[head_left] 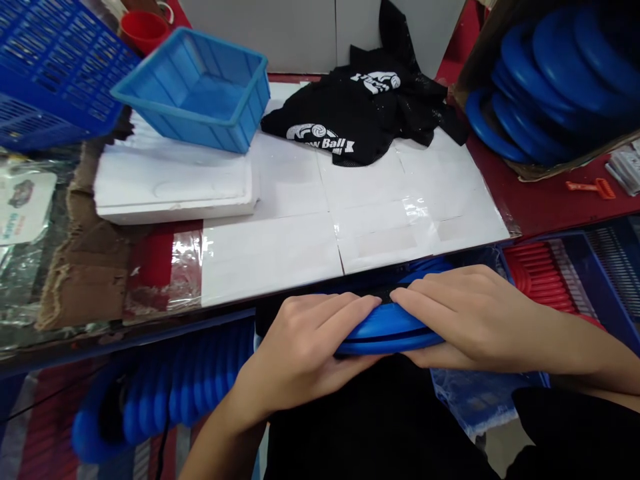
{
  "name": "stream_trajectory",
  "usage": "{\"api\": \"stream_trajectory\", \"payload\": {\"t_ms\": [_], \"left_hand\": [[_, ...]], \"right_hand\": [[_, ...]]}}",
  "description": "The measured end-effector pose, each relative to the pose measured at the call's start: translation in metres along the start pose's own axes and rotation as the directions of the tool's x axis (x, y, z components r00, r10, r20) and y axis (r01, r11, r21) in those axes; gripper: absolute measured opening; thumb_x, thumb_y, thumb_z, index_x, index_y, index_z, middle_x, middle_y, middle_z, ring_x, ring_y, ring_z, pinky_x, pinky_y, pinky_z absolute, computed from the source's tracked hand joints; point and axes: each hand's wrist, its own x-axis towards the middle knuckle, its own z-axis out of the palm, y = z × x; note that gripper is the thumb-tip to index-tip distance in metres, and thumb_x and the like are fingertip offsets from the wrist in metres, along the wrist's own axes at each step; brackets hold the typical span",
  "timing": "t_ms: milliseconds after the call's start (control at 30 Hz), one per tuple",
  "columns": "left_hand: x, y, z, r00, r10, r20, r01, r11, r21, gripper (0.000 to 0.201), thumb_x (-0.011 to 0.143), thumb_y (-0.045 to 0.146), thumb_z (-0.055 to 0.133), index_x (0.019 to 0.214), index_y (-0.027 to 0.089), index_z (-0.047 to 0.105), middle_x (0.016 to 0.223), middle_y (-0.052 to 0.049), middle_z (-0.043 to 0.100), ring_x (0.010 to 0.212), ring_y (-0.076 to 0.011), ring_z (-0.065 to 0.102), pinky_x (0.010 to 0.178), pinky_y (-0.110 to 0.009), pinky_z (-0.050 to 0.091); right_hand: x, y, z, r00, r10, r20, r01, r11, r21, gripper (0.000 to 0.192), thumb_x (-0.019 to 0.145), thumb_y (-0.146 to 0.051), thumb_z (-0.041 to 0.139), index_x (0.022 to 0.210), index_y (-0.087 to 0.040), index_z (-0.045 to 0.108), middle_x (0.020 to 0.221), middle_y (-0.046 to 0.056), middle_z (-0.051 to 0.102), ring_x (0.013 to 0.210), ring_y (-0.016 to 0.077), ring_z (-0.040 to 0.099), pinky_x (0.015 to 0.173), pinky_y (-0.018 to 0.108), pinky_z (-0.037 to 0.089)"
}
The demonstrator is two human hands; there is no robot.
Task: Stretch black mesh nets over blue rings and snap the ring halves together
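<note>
Left hand (305, 350), right hand (465, 317) both clamp smooth blue plastic disc (387, 331), flat, round-edged, fingers over top.

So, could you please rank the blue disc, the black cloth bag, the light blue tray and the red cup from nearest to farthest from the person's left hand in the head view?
1. Blue disc: gripped by the left hand itself.
2. Black cloth bag: up and to the right on the white board.
3. Light blue tray: upper left, on the foam block.
4. Red cup: behind the tray.

White print on the black mesh bag (365, 113) reads partly "w Ball"; other lettering is too small to read.
</note>
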Motion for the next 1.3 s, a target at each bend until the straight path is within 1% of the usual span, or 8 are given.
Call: {"api": "stream_trajectory", "payload": {"t_ms": [300, 400, 533, 633, 767, 867, 1167, 1300], "left_hand": [[-0.005, 0.003, -0.011, 0.998, -0.055, 0.025, 0.056, 0.996, -0.064, 0.028, 0.103, 0.025, 0.068, 0.13, 0.018, 0.069, 0.108, -0.009, 0.084, 0.089, -0.022, 0.082, 0.077, -0.03, 0.066], [-0.017, -0.018, -0.022, 0.998, -0.057, -0.026, 0.052, 0.987, -0.154, 0.03, 0.102, 0.031, 0.072, 0.131, 0.021, 0.073, 0.105, -0.009, 0.085, 0.088, -0.0235, 0.082, 0.078, -0.033, 0.068], [-0.037, -0.063, -0.023, 0.972, 0.007, -0.233, -0.108, 0.9, -0.422, 0.036, 0.098, 0.041, 0.076, 0.129, 0.022, 0.077, 0.085, -0.011, 0.082, 0.068, -0.0253, 0.077, 0.061, -0.037, 0.066], [-0.045, -0.078, -0.016, 0.974, -0.023, -0.224, -0.101, 0.844, -0.527, 0.033, 0.097, 0.042, 0.078, 0.122, 0.02, 0.077, 0.081, -0.012, 0.079, 0.071, -0.0268, 0.077, 0.061, -0.038, 0.066], [-0.036, -0.055, -0.008, 0.992, -0.13, -0.001, 0.123, 0.939, -0.323, 0.04, 0.096, 0.037, 0.082, 0.129, 0.019, 0.073, 0.107, -0.015, 0.082, 0.095, -0.0271, 0.081, 0.084, -0.038, 0.069], [-0.02, -0.032, 0.002, 0.992, -0.083, 0.099, 0.098, 0.983, -0.157, 0.051, 0.096, 0.04, 0.081, 0.14, 0.019, 0.068, 0.117, -0.013, 0.082, 0.104, -0.0261, 0.081, 0.093, -0.038, 0.067], [-0.007, -0.015, 0.015, 0.999, -0.014, -0.041, 0.008, 0.989, -0.146, 0.037, 0.102, 0.029, 0.072, 0.136, 0.015, 0.068, 0.116, -0.014, 0.083, 0.102, -0.025, 0.083, 0.091, -0.035, 0.069], [-0.005, -0.011, 0.015, 0.997, 0.01, -0.08, -0.019, 0.994, -0.112, 0.035, 0.102, 0.028, 0.072, 0.133, 0.013, 0.067, 0.114, -0.014, 0.084, 0.098, -0.0248, 0.083, 0.084, -0.034, 0.069]], "right_hand": [[-0.002, 0.005, 0.001, 1.0, -0.012, 0.009, 0.012, 1.0, 0.0, 0.034, 0.109, -0.047, 0.057, 0.115, -0.015, 0.065, 0.085, 0.006, 0.072, 0.066, 0.0184, 0.063, 0.057, 0.031, 0.039], [-0.012, 0.016, 0.0, 1.0, 0.026, 0.002, -0.026, 0.993, 0.116, 0.04, 0.105, -0.052, 0.061, 0.121, -0.015, 0.065, 0.094, 0.01, 0.076, 0.074, 0.0213, 0.068, 0.064, 0.033, 0.046], [-0.028, 0.031, 0.005, 0.994, 0.098, 0.041, -0.106, 0.954, 0.281, 0.039, 0.098, -0.042, 0.066, 0.128, -0.018, 0.063, 0.098, 0.007, 0.077, 0.08, 0.0213, 0.071, 0.071, 0.033, 0.049], [-0.034, 0.035, 0.011, 0.986, 0.161, 0.031, -0.163, 0.943, 0.291, 0.033, 0.095, -0.034, 0.066, 0.125, -0.02, 0.064, 0.094, 0.005, 0.077, 0.077, 0.0206, 0.07, 0.071, 0.033, 0.048], [-0.029, 0.028, 0.015, 0.984, 0.175, 0.036, -0.178, 0.967, 0.18, 0.024, 0.094, -0.032, 0.068, 0.114, -0.019, 0.068, 0.087, 0.005, 0.076, 0.073, 0.0213, 0.069, 0.066, 0.032, 0.044], [-0.023, 0.021, 0.016, 0.988, 0.146, 0.043, -0.147, 0.988, 0.038, 0.025, 0.095, -0.033, 0.071, 0.113, -0.017, 0.069, 0.089, 0.007, 0.078, 0.072, 0.0221, 0.069, 0.063, 0.031, 0.041], [-0.02, 0.017, 0.011, 0.998, 0.065, -0.011, -0.065, 0.998, -0.011, 0.036, 0.109, -0.051, 0.056, 0.107, -0.016, 0.066, 0.08, 0.005, 0.073, 0.065, 0.0194, 0.065, 0.06, 0.033, 0.038], [-0.023, 0.018, 0.011, 0.999, 0.039, -0.026, -0.04, 0.998, -0.047, 0.031, 0.112, -0.044, 0.051, 0.107, -0.017, 0.064, 0.081, 0.005, 0.073, 0.065, 0.0178, 0.063, 0.062, 0.032, 0.04]]}}
